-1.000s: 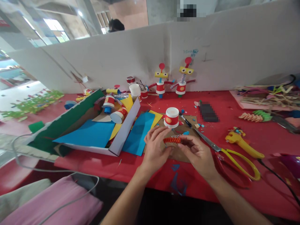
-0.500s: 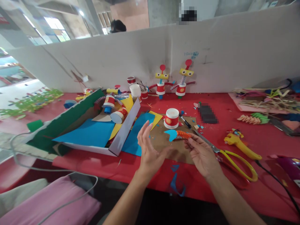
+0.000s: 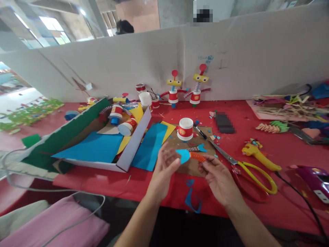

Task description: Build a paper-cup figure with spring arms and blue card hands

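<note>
My right hand (image 3: 216, 173) pinches the end of an orange folded paper spring (image 3: 197, 156), which has a blue paper piece (image 3: 184, 155) on its left end. My left hand (image 3: 166, 168) is beside the blue piece, thumb and fingers apart; whether it touches the piece is hard to tell. Just behind lies a striped folded strip (image 3: 192, 149) with a blue tip, on the brown board (image 3: 190, 169). A red and white paper cup (image 3: 185, 129) stands upside down on the board's back part.
Large scissors (image 3: 233, 161) and a yellow glue gun (image 3: 260, 157) lie at the right. A box (image 3: 132, 144) with blue paper and cup figures is at the left. Two cup figures (image 3: 173, 96) (image 3: 195, 97) stand by the white partition (image 3: 123, 61).
My left hand has closed in on the blue piece, its fingers less raised. The orange spring has come lower and nearer to me, uncovering the striped strip. The view has shifted slightly.
</note>
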Available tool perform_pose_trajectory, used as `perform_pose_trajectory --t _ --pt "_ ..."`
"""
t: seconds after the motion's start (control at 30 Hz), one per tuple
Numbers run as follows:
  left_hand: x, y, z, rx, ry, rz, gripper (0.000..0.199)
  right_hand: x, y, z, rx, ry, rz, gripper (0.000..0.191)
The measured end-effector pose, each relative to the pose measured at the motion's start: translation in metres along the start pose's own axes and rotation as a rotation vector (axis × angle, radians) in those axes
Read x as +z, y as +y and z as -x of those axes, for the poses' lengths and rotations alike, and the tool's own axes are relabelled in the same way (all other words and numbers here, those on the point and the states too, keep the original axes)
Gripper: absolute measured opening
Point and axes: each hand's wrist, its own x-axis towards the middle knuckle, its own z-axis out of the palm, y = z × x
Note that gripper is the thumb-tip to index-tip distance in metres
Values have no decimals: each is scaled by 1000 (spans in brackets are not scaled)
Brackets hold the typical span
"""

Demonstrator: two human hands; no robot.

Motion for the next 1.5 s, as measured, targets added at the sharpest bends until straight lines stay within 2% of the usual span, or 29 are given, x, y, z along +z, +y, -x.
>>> perform_pose_trajectory --t 0.07,0.1,0.2,0.33,0.5,0.7,0.87,1.03,1.1,1.23,1.33,1.5 --pt "-2 -6 10 -177 -53 147 78 -4 4 12 0 11 49 26" --pt "-3 -9 13 -193 -66 133 83 -7 5 17 6 21 70 26" --pt "-5 -18 17 -80 -43 -40 98 -15 2 25 28 67 84 27" --pt "-4 -28 9 -8 -18 -142 99 -22 -9 21 4 143 82 32" --pt "1 -33 -1 -96 -76 45 104 -15 -11 7 53 69 93 28" --pt "-4 -26 -6 -144 4 226 107 1 5 -5 98 -19 237 31" --pt "-13 -22 -11 -66 89 232 101 8 15 -19 -46 -55 603 29" --pt "-28 -22 -17 -42 140 216 96 19 16 -40 -335 -86 1099 21" --pt "-34 -22 -18 -27 158 186 95 25 17 -47 -427 -108 1233 21" --pt "-39 -20 -22 -19 155 86 89 31 22 -54 -462 -131 1384 24" --pt "-40 -19 -25 -40 152 23 87 29 27 -55 -510 -99 1472 25" --pt "-39 -18 -29 -85 120 -45 87 26 30 -55 -529 -101 1452 26"
